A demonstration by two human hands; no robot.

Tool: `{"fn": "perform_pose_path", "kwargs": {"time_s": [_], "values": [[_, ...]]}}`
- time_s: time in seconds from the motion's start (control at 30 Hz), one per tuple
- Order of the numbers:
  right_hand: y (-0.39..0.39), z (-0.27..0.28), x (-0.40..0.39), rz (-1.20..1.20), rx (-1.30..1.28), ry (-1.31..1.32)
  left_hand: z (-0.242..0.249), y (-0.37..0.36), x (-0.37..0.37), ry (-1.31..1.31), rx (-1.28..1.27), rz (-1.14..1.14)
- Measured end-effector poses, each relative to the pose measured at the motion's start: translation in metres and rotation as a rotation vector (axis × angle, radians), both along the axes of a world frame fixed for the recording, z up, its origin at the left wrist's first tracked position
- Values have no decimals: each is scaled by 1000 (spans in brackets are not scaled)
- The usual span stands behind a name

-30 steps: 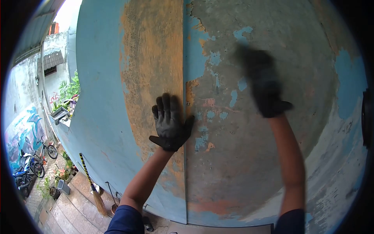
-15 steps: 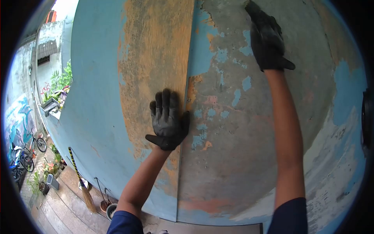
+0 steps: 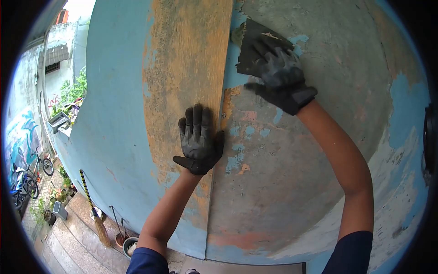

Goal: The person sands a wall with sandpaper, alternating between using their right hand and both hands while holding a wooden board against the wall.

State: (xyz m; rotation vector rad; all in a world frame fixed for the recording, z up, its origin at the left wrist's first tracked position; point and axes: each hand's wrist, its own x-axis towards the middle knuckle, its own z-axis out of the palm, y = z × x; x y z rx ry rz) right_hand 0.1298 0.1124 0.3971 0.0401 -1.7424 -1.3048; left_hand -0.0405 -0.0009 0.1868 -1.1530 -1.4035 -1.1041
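My left hand (image 3: 199, 139), in a black glove, lies flat on the worn wooden strip (image 3: 189, 59), its fingers stretched upward and its thumb side near the strip's right edge. Higher up and to the right, my gloved right hand (image 3: 283, 75) holds a dark, ragged-edged sheet of sandpaper (image 3: 251, 41) against the wall. Grey patches and flaking blue paint cover the wall (image 3: 296, 169) around it. The sheet's left edge reaches the blue paint beside the wooden strip. The sheet's underside is hidden.
Low on the left, a broom (image 3: 98, 223) leans by the blue wall, with pots (image 3: 130, 245) beside it. Tiled steps (image 3: 68, 246), potted plants and bicycles (image 3: 34, 180) are farther left. A dark object (image 3: 429, 141) shows at the right edge.
My right hand has swept down and to the left with the sandpaper, which now shows its broad face. My left hand stays in place on the wooden strip.
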Motion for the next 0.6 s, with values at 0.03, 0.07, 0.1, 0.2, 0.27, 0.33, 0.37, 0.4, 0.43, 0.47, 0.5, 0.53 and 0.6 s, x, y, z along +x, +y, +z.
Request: {"fn": "perform_pose_path", "kwargs": {"time_s": [0.03, 0.07, 0.1, 0.2, 0.27, 0.33, 0.37, 0.4, 0.43, 0.47, 0.5, 0.53, 0.6], "values": [[-3, 4, 7, 2, -34, -26, 0, 1, 0, 7, 8, -3], [0, 9, 7, 0, -31, -26, 0, 1, 0, 7, 11, -5], [7, 18, 6, 14, -71, 50, 0, 1, -1, 7, 11, -9], [10, 33, 0, 83, -118, 183, -1, 0, -1, 10, 11, -16], [8, 43, 1, 134, -116, 251, 0, 0, 1, 23, 20, -25], [7, 54, 7, 188, -133, 299, 0, -1, 2, 1, 14, -12], [5, 57, 12, 205, -140, 316, 1, 0, 3, 5, 11, -16], [1, 60, 19, 95, -255, 336, 1, 0, 2, 11, 19, -21], [0, 60, 24, -16, -372, 353, 0, 0, 2, 16, 26, -25], [15, 58, 28, -20, -378, 354, 0, 1, 1, 16, 19, -28], [25, 56, 30, -2, -234, 284, 0, 2, -1, 26, 29, -29], [36, 50, 37, 5, -165, 247, -1, 2, 0, 36, 38, -30], [-9, 21, 58, 101, -499, 153, 4, -15, 18, -58, -1, -56]]}}
